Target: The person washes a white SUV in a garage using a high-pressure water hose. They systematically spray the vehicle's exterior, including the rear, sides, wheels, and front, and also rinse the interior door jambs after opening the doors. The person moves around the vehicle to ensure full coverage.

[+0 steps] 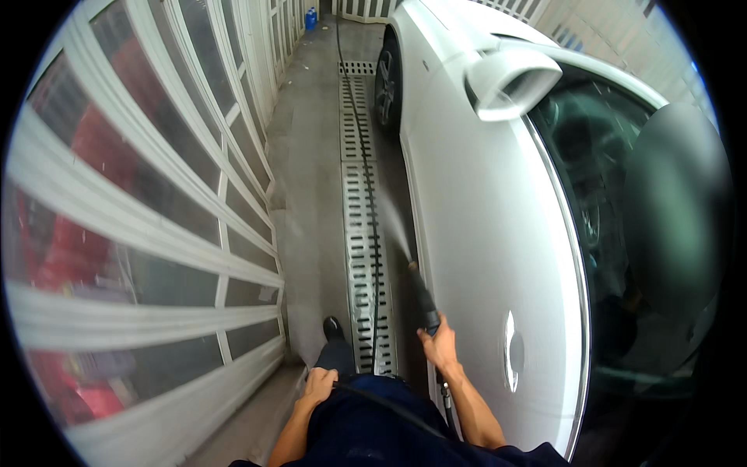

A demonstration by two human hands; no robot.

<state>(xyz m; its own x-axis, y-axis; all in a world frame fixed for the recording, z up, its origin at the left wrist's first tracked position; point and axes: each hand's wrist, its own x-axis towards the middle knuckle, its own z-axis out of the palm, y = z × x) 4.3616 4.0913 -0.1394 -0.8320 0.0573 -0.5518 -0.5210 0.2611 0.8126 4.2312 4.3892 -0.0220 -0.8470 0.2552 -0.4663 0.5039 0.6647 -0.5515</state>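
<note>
Left of the drain grating (pixel 360 288) stands a white-framed panelled wall (pixel 148 307). Between that wall and the grating's near end, the left hand (pixel 319 384) sits low, forearm rising from the lower edge, fingers curled together around a black hose (pixel 389 404) that crosses the person's front toward the right. A dark boot (pixel 333 328) is just left of the grating. Another length of hose (pixel 374 249) lies along the grating. Just right of it, the right hand (pixel 441 345) wraps its fingers around a black spray gun (pixel 425 300), forearm slanting up and leftward, nozzle spraying forward. Farther right of the grating is the white car (pixel 482 233).
</note>
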